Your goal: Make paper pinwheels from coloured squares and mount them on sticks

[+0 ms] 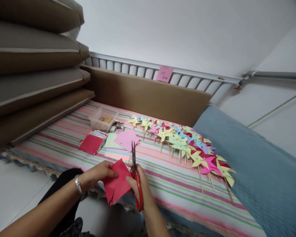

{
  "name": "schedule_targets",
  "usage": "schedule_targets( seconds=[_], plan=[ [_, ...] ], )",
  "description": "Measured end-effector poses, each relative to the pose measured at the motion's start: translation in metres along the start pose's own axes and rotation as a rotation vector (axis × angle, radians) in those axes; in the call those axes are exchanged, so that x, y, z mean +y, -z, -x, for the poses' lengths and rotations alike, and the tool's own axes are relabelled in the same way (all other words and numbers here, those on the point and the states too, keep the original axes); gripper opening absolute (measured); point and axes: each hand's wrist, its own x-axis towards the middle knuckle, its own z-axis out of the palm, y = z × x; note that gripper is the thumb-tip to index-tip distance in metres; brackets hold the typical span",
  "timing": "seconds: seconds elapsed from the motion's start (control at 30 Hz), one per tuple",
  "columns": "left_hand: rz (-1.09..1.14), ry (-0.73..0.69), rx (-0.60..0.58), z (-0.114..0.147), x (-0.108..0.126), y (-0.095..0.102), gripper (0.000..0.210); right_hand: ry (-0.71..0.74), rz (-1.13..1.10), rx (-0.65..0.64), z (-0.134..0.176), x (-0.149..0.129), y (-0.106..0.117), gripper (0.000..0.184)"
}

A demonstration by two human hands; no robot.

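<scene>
A square of red paper hangs over the front edge of the bed, with a cut running in from its lower corner. My left hand pinches its left side between thumb and fingers. My right hand is closed round red-handled scissors, whose dark blades point up and away from the paper. The right thumb touches the paper's right edge. Just beyond lie loose pink paper, pale sheets and a stack of cut squares with red on top.
Many paper pinwheels on sticks lie in rows at the right. A clear plastic box holds small wooden pieces, with small boxes beside it. Thick stacked cushions rise at the left; a brown board stands behind.
</scene>
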Motion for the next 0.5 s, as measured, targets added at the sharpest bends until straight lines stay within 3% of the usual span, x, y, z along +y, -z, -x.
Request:
schedule_targets(
  seconds=[0.2,0.33,0.43,0.5],
  plan=[
    [0.503,0.006,0.109,-0.006,-0.016,-0.014,0.024,0.029,-0.196,0.245,-0.006,0.02,0.005,0.042],
    [0.498,-0.068,0.042,-0.007,-0.023,-0.035,0.028,0.036,-0.201,0.304,-0.007,0.025,0.0,0.04],
    [0.446,-0.118,0.135,-0.009,-0.021,-0.038,0.029,0.035,-0.111,0.28,-0.007,0.025,-0.004,0.039],
    [0.413,-0.163,0.21,-0.01,-0.016,-0.03,0.026,0.031,-0.009,0.26,-0.007,0.025,-0.005,0.036]
  ],
)
